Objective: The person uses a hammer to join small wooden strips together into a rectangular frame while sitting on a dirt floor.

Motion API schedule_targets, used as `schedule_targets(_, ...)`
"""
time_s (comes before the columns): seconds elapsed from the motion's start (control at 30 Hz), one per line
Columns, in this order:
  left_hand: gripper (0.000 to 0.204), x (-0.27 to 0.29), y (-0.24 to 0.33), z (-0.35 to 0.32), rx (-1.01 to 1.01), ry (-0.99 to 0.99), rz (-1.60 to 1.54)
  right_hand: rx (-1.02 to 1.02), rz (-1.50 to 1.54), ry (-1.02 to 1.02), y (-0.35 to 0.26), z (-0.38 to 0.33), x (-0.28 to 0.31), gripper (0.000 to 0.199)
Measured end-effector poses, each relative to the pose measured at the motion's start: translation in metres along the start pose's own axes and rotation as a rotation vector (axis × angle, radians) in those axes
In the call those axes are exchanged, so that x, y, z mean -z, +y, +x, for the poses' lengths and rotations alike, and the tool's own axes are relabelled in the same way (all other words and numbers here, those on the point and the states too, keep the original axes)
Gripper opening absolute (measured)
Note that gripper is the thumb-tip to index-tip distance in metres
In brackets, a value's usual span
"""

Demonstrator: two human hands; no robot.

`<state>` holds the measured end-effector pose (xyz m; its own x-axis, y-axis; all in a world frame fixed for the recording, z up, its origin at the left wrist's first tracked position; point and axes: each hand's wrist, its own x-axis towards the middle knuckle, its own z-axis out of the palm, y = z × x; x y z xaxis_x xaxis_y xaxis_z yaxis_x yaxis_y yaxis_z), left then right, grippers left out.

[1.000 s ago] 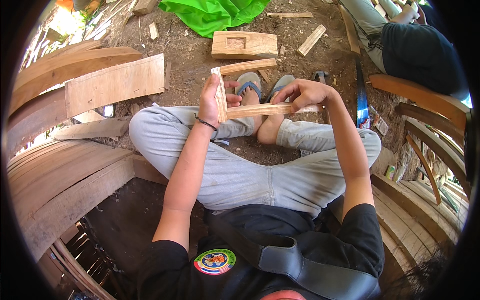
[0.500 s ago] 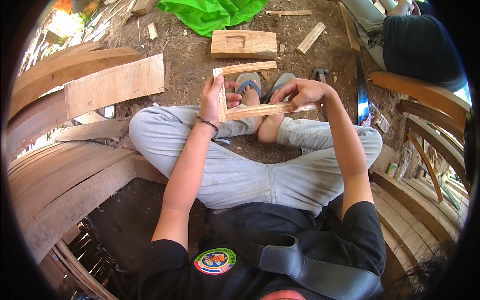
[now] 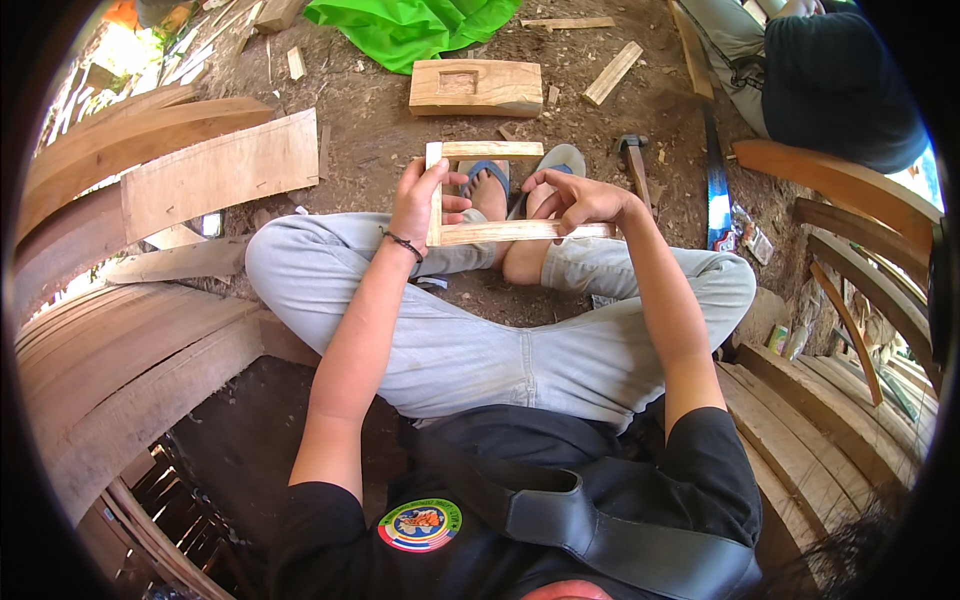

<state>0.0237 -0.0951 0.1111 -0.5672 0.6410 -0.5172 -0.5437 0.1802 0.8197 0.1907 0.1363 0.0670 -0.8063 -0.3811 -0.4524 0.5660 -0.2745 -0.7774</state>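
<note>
Head view: a small three-sided wooden frame is held over the crossed legs, above the sandalled feet. The left hand is closed around the frame's upright side strip, which runs away from the body. The right hand is pinched on the near strip, whose long axis runs left to right — its free end juts out past the right fingers. The far strip seems untouched, though fingers partly hide the corner. A hammer lies on the dirt beyond the right hand — nearer to it than to the left.

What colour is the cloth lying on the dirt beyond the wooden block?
Bright green cloth, clearest at the top of the head view.
</note>
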Motion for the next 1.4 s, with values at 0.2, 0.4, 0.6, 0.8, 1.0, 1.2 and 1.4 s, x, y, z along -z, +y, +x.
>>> schedule_targets(0.2,0.039,0.000,-0.003,0.002,0.002,0.001,0.002,0.040,-0.003,-0.003,0.001,-0.001,-0.001,0.110)
schedule_targets(0.4,0.039,0.000,-0.004,0.002,-0.003,0.003,0.028,0.031,0.005,0.005,-0.003,-0.003,-0.006,0.115)
schedule_targets(0.6,0.039,-0.001,-0.003,0.002,-0.007,-0.006,0.042,0.029,0.007,0.022,-0.001,-0.004,-0.006,0.115)
schedule_targets(0.8,0.038,0.001,-0.002,0.001,-0.009,-0.010,0.032,0.026,-0.031,0.042,-0.004,-0.005,-0.009,0.115)
schedule_targets(1.0,0.036,0.001,-0.002,0.000,-0.008,-0.008,0.016,0.029,-0.037,0.041,-0.002,-0.005,-0.009,0.113)
schedule_targets(1.2,0.036,0.000,-0.002,-0.001,-0.012,-0.013,0.018,0.030,-0.040,0.040,-0.002,-0.006,-0.011,0.113)
schedule_targets(1.4,0.035,0.000,-0.001,-0.001,-0.019,-0.016,0.021,0.044,-0.047,0.031,0.001,-0.005,-0.010,0.112)
